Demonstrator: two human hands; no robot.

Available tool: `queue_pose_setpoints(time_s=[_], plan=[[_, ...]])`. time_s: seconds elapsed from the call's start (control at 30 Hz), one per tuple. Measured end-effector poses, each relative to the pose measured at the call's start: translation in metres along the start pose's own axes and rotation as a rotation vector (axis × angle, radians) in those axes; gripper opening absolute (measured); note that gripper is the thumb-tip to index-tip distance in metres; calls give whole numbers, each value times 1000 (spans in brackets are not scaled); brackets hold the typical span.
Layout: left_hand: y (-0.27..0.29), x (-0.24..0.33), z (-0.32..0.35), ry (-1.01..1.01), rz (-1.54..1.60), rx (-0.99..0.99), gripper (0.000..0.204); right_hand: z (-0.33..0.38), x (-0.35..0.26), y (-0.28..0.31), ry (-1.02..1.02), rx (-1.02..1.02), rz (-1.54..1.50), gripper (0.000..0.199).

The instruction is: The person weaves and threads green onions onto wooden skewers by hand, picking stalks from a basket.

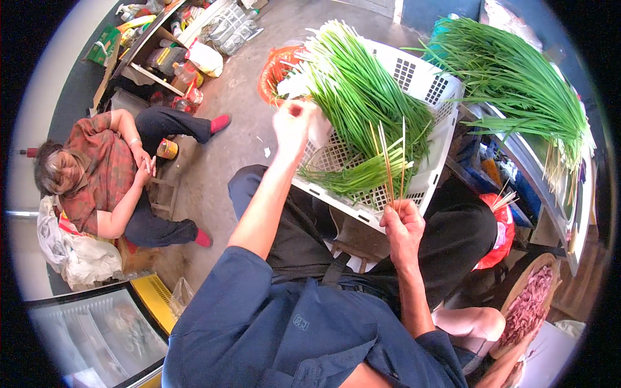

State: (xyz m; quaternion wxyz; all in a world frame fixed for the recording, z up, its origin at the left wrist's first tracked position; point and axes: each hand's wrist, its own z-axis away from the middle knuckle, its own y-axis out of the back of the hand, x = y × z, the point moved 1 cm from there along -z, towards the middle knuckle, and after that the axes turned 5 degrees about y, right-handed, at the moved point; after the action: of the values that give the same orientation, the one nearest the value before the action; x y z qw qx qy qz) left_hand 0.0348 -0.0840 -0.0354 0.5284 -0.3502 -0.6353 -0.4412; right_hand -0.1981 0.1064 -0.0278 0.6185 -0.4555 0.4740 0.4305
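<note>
My right hand is closed around the lower ends of several thin wooden skewers, which point up and away from me. A white plastic crate sits over my lap. A large bunch of green chives fills it, white ends at the far left. A smaller bundle of chives lies across its near side. My left hand is closed near the crate's left edge, fingers curled and partly hidden; what it grips cannot be made out. A whitish patch shows beside it.
Beyond my left hand is a red plastic bag. More chives lie on a table at right, skewers at their white ends. A round board with chopped reddish meat is lower right, beside another person's arm. A person sits at left; a glass-topped freezer stands lower left.
</note>
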Motion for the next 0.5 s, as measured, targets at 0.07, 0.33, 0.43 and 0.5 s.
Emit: queue_pose_setpoints(time_s=[0.07,0.33,0.43,0.5], plan=[[8,-24,-34,-83,-112,202,15,-1,0,-2,-19,-3,-13,6],[7,-26,-58,-71,252,96,8,1,3,2,-52,-40,-14,8],[18,7,-49,-152,352,126,3,2,1,6,-70,-28,18,8],[33,50,-41,-272,503,117,1,3,-1,5,-67,-36,28,8]])
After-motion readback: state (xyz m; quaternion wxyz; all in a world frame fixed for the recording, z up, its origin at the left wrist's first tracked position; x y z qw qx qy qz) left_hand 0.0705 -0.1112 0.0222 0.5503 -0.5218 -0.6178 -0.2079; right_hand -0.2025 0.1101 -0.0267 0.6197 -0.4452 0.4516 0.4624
